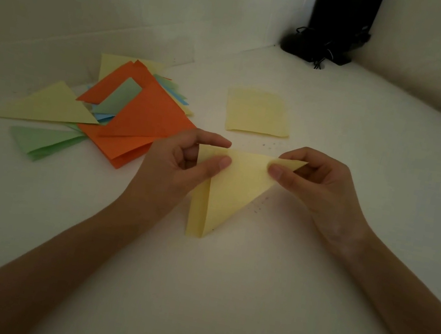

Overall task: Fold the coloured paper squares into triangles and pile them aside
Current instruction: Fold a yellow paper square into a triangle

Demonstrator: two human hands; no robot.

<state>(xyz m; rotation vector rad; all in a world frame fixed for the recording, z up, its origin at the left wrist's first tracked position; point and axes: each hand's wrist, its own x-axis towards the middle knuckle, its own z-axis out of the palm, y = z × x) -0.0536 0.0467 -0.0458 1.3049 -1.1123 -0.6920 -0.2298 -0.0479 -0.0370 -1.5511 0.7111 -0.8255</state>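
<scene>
A desk corner (home or office): white tabletop (222, 289), black stand (340, 26).

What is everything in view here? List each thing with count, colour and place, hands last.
table: one, white, under everything.
folded paper: one, yellow, held at the centre.
paper square: one, yellow, flat, beyond the folded paper.
pile of triangles: one pile, orange, green, blue and yellow, on the left.
stand: one, black, far right corner, cables at its foot.
left hand: one, pinching the folded paper's left corner.
right hand: one, pinching its right corner.
</scene>
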